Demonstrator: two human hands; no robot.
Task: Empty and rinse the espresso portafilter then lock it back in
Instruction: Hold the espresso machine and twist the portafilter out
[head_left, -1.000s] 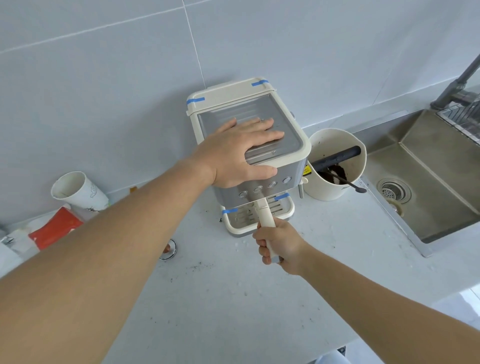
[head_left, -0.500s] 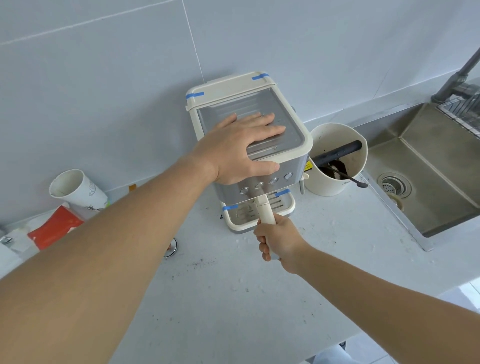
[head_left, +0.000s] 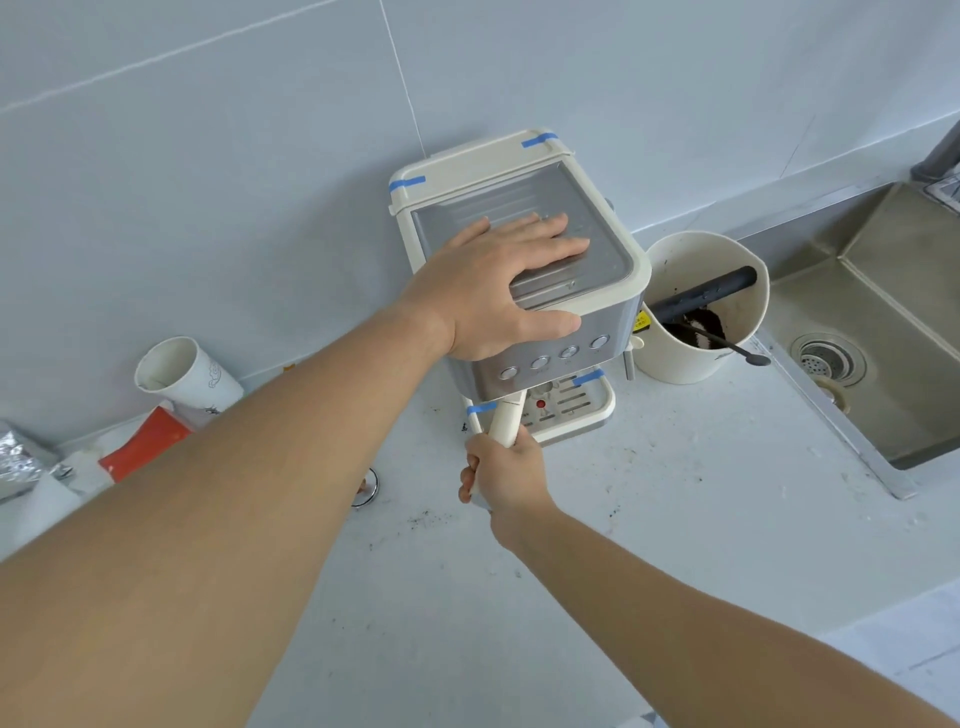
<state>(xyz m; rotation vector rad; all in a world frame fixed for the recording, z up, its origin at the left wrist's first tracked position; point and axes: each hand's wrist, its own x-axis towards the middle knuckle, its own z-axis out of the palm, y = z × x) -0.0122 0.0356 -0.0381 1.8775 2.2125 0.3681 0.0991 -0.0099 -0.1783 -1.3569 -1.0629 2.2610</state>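
A cream and steel espresso machine (head_left: 613, 322) stands against the tiled wall. My left hand (head_left: 498, 291) lies flat on its top, fingers spread, thumb over the front edge. My right hand (head_left: 501, 475) is closed around the cream handle of the portafilter (head_left: 506, 421), which runs from under the machine's front toward me and to the left. The portafilter's basket end is hidden beneath the machine. The drip tray (head_left: 587, 415) shows to the right of the handle.
A cream knock box (head_left: 696, 358) with dark grounds, a black bar and a spoon stands right of the machine. Beyond it lies the steel sink (head_left: 893, 332). A paper cup (head_left: 182, 374), a red packet (head_left: 145, 441) and foil bags sit at left. Coffee grounds speckle the counter.
The portafilter handle has swung to the left in my right hand, from pointing nearly straight at me. My left hand stays flat on the machine's top.
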